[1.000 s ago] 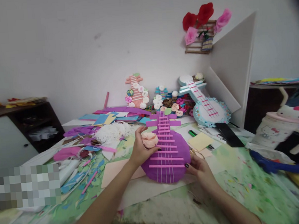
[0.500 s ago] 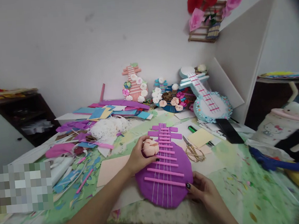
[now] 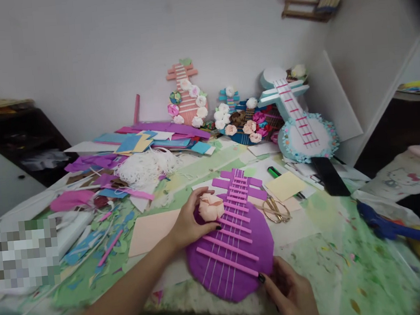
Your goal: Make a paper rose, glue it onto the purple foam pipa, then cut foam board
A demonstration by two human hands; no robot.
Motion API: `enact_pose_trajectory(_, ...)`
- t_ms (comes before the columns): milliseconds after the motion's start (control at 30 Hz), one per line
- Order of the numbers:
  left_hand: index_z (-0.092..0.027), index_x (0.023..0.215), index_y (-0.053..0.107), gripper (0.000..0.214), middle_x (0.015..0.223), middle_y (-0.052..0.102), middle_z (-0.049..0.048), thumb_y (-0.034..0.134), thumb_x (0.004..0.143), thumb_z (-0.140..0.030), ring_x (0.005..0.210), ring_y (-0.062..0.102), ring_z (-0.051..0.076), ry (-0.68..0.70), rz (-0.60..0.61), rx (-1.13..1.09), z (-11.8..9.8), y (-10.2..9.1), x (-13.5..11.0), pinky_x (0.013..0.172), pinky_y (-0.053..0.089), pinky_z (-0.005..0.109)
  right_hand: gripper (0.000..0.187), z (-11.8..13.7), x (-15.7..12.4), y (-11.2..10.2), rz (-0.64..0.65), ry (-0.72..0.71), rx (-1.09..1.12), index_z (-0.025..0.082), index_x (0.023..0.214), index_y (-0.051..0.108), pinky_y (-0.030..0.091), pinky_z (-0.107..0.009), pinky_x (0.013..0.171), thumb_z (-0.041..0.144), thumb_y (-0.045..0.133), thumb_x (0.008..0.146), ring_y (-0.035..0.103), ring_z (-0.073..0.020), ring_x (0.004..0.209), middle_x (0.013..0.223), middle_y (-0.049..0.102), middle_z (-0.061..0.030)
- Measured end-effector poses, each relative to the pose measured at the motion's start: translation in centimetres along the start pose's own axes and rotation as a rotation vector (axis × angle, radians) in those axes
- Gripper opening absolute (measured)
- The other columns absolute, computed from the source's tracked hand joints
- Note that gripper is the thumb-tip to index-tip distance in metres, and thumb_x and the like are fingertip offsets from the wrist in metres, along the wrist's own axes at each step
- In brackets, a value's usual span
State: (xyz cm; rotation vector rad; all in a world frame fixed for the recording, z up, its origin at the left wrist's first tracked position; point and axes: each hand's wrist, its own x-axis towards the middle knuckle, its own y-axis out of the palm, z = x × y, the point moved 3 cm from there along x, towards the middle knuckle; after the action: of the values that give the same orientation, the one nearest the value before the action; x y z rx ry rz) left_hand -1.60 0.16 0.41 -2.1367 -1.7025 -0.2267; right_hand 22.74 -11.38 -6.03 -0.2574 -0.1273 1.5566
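Note:
A purple craft pipa (image 3: pixel 239 282) with pink bars and white strings lies tilted before me, its neck pointing away. My left hand (image 3: pixel 191 220) is closed around a peach paper flower (image 3: pixel 211 207), which sits against the pipa's upper left edge. The thumb of this hand lies below the bloom. My right hand (image 3: pixel 290 290) grips the lower right rim, thumb on top near the end of the lowest pink bar; its other fingers are partly hidden under the rim. Gold-handled scissors (image 3: pixel 275 210) lie just right of the neck, their blades partly covered.
Behind stand finished craft instruments, one peach (image 3: pixel 190 105) and one light blue (image 3: pixel 307 134). White shredded paper (image 3: pixel 147 169) and coloured scraps lie left. A black phone (image 3: pixel 330 176), a yellow paper (image 3: pixel 286 188) and a blue glue gun (image 3: pixel 385 223) are on the right.
The view has tipped down and shifted. The pipa has turned slightly clockwise, its neck now leaning right and covering part of the scissors. Both hands keep their holds.

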Motion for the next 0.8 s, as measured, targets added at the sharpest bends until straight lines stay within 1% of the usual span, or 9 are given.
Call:
enact_pose_trajectory(67,-0.021,0.127,0.041,0.076,0.129,0.054,0.0155,0.083,0.063,-0.025,0.119,0.055,0.029,-0.011,0.003,0.001,0.2,0.0,0.0,0.100,0.045,0.042,0.039,0.2,-0.1,0.0,-0.020,0.008,-0.024,0.016,0.077,0.063,0.045,-0.023,0.054,0.055,0.067,0.073,0.054,-0.0156,0.061,0.069,0.062,-0.0053)
enact_pose_trajectory(167,-0.021,0.127,0.040,0.076,0.130,0.053,0.0151,0.082,0.064,-0.025,0.118,0.055,0.028,-0.005,0.007,-0.011,0.3,0.0,0.0,0.100,0.046,0.041,0.037,0.7,-0.2,-0.1,-0.051,0.012,-0.018,0.017,0.078,0.063,0.045,-0.022,0.054,0.054,0.065,0.074,0.052,-0.0147,0.059,0.065,0.061,-0.0038)
enact_pose_trajectory(267,-0.020,0.128,0.041,0.075,0.129,0.054,0.0151,0.082,0.065,-0.025,0.118,0.055,0.028,0.010,0.013,-0.006,0.4,0.0,-0.1,0.099,0.046,0.039,0.040,0.9,-0.1,-0.2,-0.040,0.020,-0.033,0.017,0.078,0.065,0.046,-0.023,0.052,0.056,0.066,0.072,0.053,-0.0153,0.056,0.060,0.059,-0.0034)
enact_pose_trajectory(333,-0.020,0.127,0.042,0.074,0.128,0.055,0.0150,0.082,0.065,-0.025,0.118,0.055,0.029,0.011,0.012,0.005,0.3,0.0,-0.1,0.099,0.046,0.039,0.042,1.0,0.0,-0.3,-0.034,0.055,-0.043,0.017,0.078,0.066,0.045,-0.023,0.049,0.058,0.067,0.069,0.053,-0.0148,0.052,0.058,0.058,-0.0029)
enact_pose_trajectory(400,-0.020,0.127,0.043,0.072,0.127,0.056,0.0147,0.081,0.065,-0.025,0.118,0.055,0.029,0.002,0.010,0.009,0.3,0.0,-0.1,0.098,0.046,0.039,0.042,1.1,-0.2,-0.4,-0.068,0.104,-0.045,0.018,0.077,0.066,0.042,-0.022,0.043,0.059,0.069,0.068,0.050,-0.0128,0.046,0.055,0.056,-0.0008)
enact_pose_trajectory(500,-0.020,0.126,0.045,0.068,0.126,0.057,0.0146,0.079,0.067,-0.024,0.117,0.056,0.030,-0.012,0.014,0.012,0.4,0.0,0.0,0.097,0.047,0.039,0.041,1.6,-0.3,-0.5,-0.117,0.150,-0.053,0.020,0.069,0.061,0.034,-0.021,0.039,0.059,0.069,0.067,0.043,-0.0096,0.040,0.050,0.051,0.0025)
enact_pose_trajectory(567,-0.020,0.125,0.047,0.064,0.127,0.056,0.0144,0.078,0.068,-0.023,0.116,0.056,0.029,-0.017,0.016,0.021,0.4,0.0,0.0,0.098,0.046,0.038,0.041,2.0,-0.2,-0.7,-0.131,0.135,-0.104,0.020,0.063,0.059,0.033,-0.021,0.039,0.059,0.069,0.066,0.041,-0.0092,0.040,0.048,0.049,0.0028)
enact_pose_trajectory(667,-0.020,0.123,0.048,0.060,0.126,0.057,0.0136,0.076,0.069,-0.023,0.115,0.057,0.028,-0.046,0.018,0.002,0.7,0.0,0.1,0.097,0.046,0.037,0.041,2.6,0.4,-1.4,-0.154,0.072,-0.251,0.020,0.056,0.058,0.035,-0.021,0.042,0.058,0.070,0.065,0.043,-0.0106,0.042,0.046,0.050,0.0011)
enact_pose_trajectory(800,-0.019,0.121,0.049,0.058,0.122,0.058,0.0126,0.075,0.069,-0.025,0.112,0.058,0.027,-0.146,0.030,0.002,1.5,0.1,0.3,0.097,0.046,0.038,0.041,3.4,1.1,-2.2,-0.096,0.043,-0.364,0.020,0.054,0.062,0.038,-0.022,0.042,0.059,0.067,0.066,0.050,-0.0132,0.043,0.046,0.056,-0.0015)
